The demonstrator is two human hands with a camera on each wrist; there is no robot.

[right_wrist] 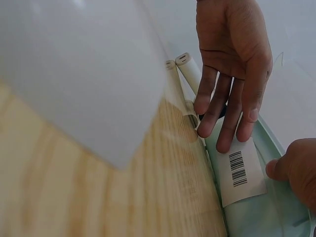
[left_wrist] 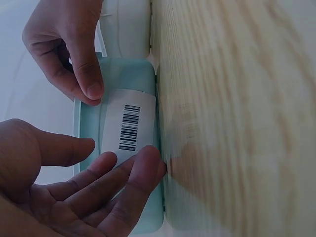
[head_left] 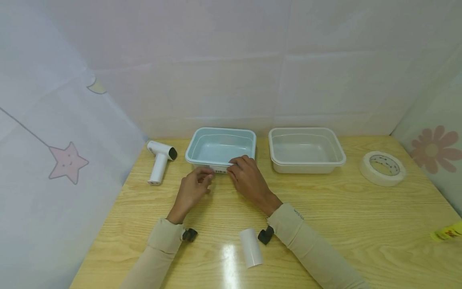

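Observation:
A light blue plastic tub (head_left: pixel 202 156) stands at the back of the table. On its near wall sits a white barcode label (left_wrist: pixel 129 121). My left hand (head_left: pixel 191 190) is in front of the tub; in the left wrist view its fingers (left_wrist: pixel 145 165) are fairly straight and touch the label's end, with the thumb apart. My right hand (head_left: pixel 249 178) holds the tub's front rim, fingers over the top and thumb on the outer wall beside the label. The right wrist view shows the left hand (right_wrist: pixel 234 64) and part of the right hand (right_wrist: pixel 301 170).
Right of the blue tub stands a white tub (head_left: pixel 306 168), then a tape roll (head_left: pixel 371 172). A white gun-shaped device (head_left: pixel 159 164) lies left. Between the forearms lies a curled white sheet or roll (head_left: pixel 250 249). A yellow item (head_left: pixel 447 232) is at the right edge; a cloth wall rises behind.

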